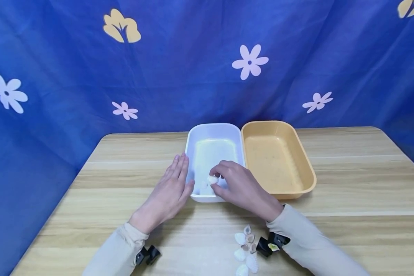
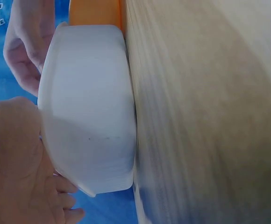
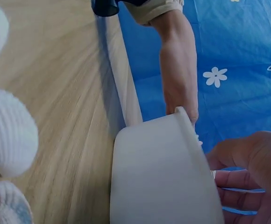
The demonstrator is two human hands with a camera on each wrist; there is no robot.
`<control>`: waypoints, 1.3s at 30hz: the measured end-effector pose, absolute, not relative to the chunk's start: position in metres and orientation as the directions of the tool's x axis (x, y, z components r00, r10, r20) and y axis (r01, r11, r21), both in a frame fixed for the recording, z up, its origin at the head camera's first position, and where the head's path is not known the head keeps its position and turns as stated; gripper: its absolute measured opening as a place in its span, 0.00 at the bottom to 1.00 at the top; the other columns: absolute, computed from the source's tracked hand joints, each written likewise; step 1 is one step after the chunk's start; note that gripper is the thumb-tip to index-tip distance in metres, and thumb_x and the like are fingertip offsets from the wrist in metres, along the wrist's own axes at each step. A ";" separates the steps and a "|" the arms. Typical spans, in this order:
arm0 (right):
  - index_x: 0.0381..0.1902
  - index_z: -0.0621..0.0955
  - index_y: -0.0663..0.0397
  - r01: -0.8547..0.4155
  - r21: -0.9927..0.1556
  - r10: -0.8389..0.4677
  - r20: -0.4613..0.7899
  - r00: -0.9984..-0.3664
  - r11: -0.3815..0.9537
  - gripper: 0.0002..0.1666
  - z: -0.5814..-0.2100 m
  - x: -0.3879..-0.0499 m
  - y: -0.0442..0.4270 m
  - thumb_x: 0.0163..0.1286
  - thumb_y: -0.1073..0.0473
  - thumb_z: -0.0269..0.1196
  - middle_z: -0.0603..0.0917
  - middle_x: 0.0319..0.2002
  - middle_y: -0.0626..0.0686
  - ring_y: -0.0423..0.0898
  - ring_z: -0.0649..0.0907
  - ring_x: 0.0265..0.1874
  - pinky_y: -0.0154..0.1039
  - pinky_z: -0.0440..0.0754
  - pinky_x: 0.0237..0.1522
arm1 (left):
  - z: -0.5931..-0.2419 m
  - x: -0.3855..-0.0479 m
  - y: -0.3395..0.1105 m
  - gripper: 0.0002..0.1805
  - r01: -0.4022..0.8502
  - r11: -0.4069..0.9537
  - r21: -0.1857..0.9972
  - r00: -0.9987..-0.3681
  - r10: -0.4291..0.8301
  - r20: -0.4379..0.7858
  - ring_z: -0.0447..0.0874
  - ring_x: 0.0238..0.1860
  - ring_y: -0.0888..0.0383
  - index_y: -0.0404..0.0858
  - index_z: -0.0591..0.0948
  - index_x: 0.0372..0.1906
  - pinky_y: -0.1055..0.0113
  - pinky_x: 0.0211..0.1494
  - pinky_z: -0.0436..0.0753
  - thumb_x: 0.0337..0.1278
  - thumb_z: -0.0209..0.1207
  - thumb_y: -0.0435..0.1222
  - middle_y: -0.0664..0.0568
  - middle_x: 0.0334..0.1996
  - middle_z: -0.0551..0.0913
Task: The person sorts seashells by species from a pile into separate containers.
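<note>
Over the near end of the white tray (image 1: 214, 129), my right hand (image 1: 239, 186) pinches a white ribbed seashell (image 1: 212, 179) between thumb and fingers. Just left of that shell is a faint pale shape in the tray, too indistinct to name. My left hand (image 1: 169, 191) lies along the tray's left rim with its fingers straight. From the left wrist view, the white tray's outer wall (image 2: 89, 107) stands beside that palm. Below the right wrist, several seashells (image 1: 252, 262), white and brownish, lie in a cluster on the table.
A tan-orange tray (image 1: 310, 184) stands against the white tray's right side on the wooden table (image 1: 348, 199). Behind the table hangs a blue curtain (image 1: 179, 57) with flower prints. A black wrist camera (image 1: 274, 243) sits close beside the loose shells.
</note>
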State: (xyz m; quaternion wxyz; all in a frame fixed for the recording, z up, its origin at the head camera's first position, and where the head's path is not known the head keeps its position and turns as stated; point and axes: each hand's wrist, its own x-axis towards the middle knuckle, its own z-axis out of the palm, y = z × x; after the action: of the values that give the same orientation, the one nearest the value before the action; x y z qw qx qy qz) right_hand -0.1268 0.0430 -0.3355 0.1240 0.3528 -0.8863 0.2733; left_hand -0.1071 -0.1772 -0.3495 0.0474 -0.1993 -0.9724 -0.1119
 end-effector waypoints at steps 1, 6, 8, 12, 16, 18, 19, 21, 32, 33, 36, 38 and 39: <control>0.39 0.85 0.55 -0.683 -0.398 -0.551 0.405 -0.729 0.612 0.12 -0.336 -0.128 0.042 0.56 0.59 0.68 0.83 0.34 0.48 0.44 0.80 0.35 0.37 0.81 0.37 | -0.350 -0.107 -0.177 0.35 0.399 0.895 0.200 -0.916 0.377 0.137 0.37 0.75 0.42 0.25 0.47 0.74 0.50 0.76 0.48 0.76 0.36 0.46 0.35 0.75 0.43; 0.38 0.85 0.54 -0.614 -0.442 -0.500 0.356 -0.790 0.654 0.12 -0.340 -0.135 0.036 0.54 0.60 0.70 0.83 0.34 0.48 0.44 0.80 0.34 0.39 0.81 0.34 | -0.350 -0.108 -0.177 0.35 0.401 0.895 0.198 -0.915 0.378 0.144 0.38 0.75 0.42 0.25 0.48 0.73 0.50 0.76 0.48 0.75 0.37 0.46 0.35 0.75 0.44; 0.38 0.85 0.54 -0.580 -0.459 -0.468 0.344 -0.814 0.672 0.13 -0.341 -0.138 0.032 0.54 0.61 0.71 0.83 0.34 0.48 0.44 0.81 0.33 0.39 0.81 0.33 | -0.350 -0.108 -0.177 0.35 0.401 0.895 0.199 -0.915 0.377 0.146 0.39 0.75 0.42 0.25 0.48 0.73 0.50 0.76 0.49 0.75 0.37 0.46 0.35 0.75 0.44; 0.39 0.86 0.53 -0.521 -0.454 -0.424 0.303 -0.853 0.723 0.13 -0.344 -0.144 0.025 0.54 0.61 0.72 0.84 0.33 0.48 0.44 0.81 0.32 0.38 0.81 0.32 | -0.350 -0.108 -0.177 0.35 0.397 0.895 0.202 -0.916 0.374 0.144 0.39 0.75 0.42 0.24 0.48 0.73 0.50 0.76 0.49 0.75 0.36 0.45 0.35 0.75 0.44; 0.37 0.87 0.52 -0.469 -0.415 -0.414 0.221 -0.883 0.779 0.11 -0.343 -0.147 0.020 0.53 0.59 0.72 0.83 0.31 0.48 0.44 0.80 0.31 0.41 0.81 0.30 | -0.350 -0.108 -0.177 0.35 0.398 0.894 0.205 -0.916 0.373 0.149 0.39 0.75 0.42 0.24 0.48 0.73 0.49 0.76 0.49 0.75 0.38 0.45 0.35 0.75 0.45; 0.37 0.87 0.50 -0.444 -0.397 -0.412 0.167 -0.896 0.803 0.11 -0.341 -0.148 0.018 0.54 0.59 0.72 0.83 0.31 0.47 0.44 0.80 0.31 0.44 0.81 0.30 | -0.350 -0.108 -0.177 0.35 0.397 0.894 0.207 -0.916 0.371 0.151 0.39 0.75 0.42 0.24 0.48 0.73 0.49 0.76 0.49 0.75 0.38 0.45 0.35 0.75 0.45; 0.36 0.87 0.50 -0.433 -0.388 -0.412 0.139 -0.900 0.814 0.10 -0.341 -0.148 0.017 0.54 0.58 0.72 0.83 0.31 0.47 0.44 0.80 0.31 0.45 0.81 0.30 | -0.349 -0.108 -0.177 0.35 0.396 0.895 0.207 -0.916 0.371 0.151 0.39 0.75 0.42 0.24 0.48 0.73 0.48 0.76 0.49 0.75 0.38 0.45 0.35 0.75 0.44; 0.36 0.87 0.49 -0.415 -0.372 -0.414 0.087 -0.906 0.830 0.10 -0.340 -0.149 0.016 0.54 0.58 0.71 0.83 0.30 0.46 0.44 0.80 0.32 0.46 0.81 0.30 | -0.350 -0.108 -0.177 0.35 0.395 0.895 0.207 -0.917 0.370 0.150 0.39 0.75 0.42 0.24 0.48 0.73 0.48 0.75 0.49 0.75 0.38 0.45 0.35 0.75 0.44; 0.36 0.86 0.47 -0.407 -0.387 -0.427 0.036 -0.903 0.828 0.09 -0.341 -0.151 0.016 0.56 0.57 0.69 0.82 0.30 0.46 0.44 0.79 0.30 0.44 0.78 0.29 | -0.349 -0.109 -0.176 0.35 0.392 0.896 0.208 -0.918 0.368 0.147 0.40 0.75 0.42 0.25 0.48 0.74 0.45 0.74 0.51 0.75 0.40 0.44 0.36 0.75 0.44; 0.36 0.86 0.47 -0.408 -0.392 -0.426 0.044 -0.904 0.825 0.08 -0.342 -0.151 0.016 0.57 0.57 0.69 0.82 0.30 0.46 0.44 0.79 0.30 0.44 0.78 0.29 | -0.349 -0.108 -0.176 0.35 0.392 0.896 0.209 -0.919 0.368 0.145 0.40 0.75 0.42 0.25 0.48 0.74 0.45 0.74 0.51 0.74 0.40 0.44 0.36 0.75 0.44; 0.36 0.86 0.47 -0.420 -0.404 -0.422 0.089 -0.902 0.813 0.06 -0.344 -0.149 0.016 0.59 0.58 0.67 0.82 0.29 0.46 0.43 0.78 0.29 0.42 0.78 0.29 | -0.350 -0.108 -0.176 0.35 0.392 0.896 0.211 -0.919 0.367 0.146 0.40 0.75 0.41 0.25 0.48 0.74 0.45 0.74 0.51 0.74 0.40 0.44 0.35 0.75 0.44; 0.34 0.86 0.47 -0.434 -0.405 -0.417 0.134 -0.899 0.805 0.05 -0.344 -0.147 0.017 0.59 0.60 0.66 0.82 0.28 0.45 0.42 0.78 0.28 0.40 0.77 0.27 | -0.350 -0.108 -0.176 0.35 0.393 0.894 0.213 -0.918 0.369 0.146 0.40 0.75 0.41 0.25 0.48 0.73 0.46 0.74 0.52 0.75 0.39 0.45 0.35 0.75 0.44; 0.34 0.86 0.47 -0.443 -0.402 -0.415 0.159 -0.896 0.801 0.05 -0.344 -0.145 0.018 0.59 0.60 0.66 0.82 0.28 0.44 0.42 0.78 0.27 0.40 0.77 0.26 | -0.351 -0.107 -0.177 0.35 0.394 0.894 0.214 -0.918 0.370 0.144 0.40 0.75 0.41 0.25 0.48 0.73 0.46 0.74 0.52 0.75 0.39 0.45 0.35 0.75 0.44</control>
State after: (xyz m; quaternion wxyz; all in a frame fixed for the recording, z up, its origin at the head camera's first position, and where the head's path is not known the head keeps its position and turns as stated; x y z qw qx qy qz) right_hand -0.1454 0.0182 -0.3440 0.0315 0.2261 -0.9485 0.2197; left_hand -0.1073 -0.1766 -0.3505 0.0499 -0.1963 -0.9719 -0.1203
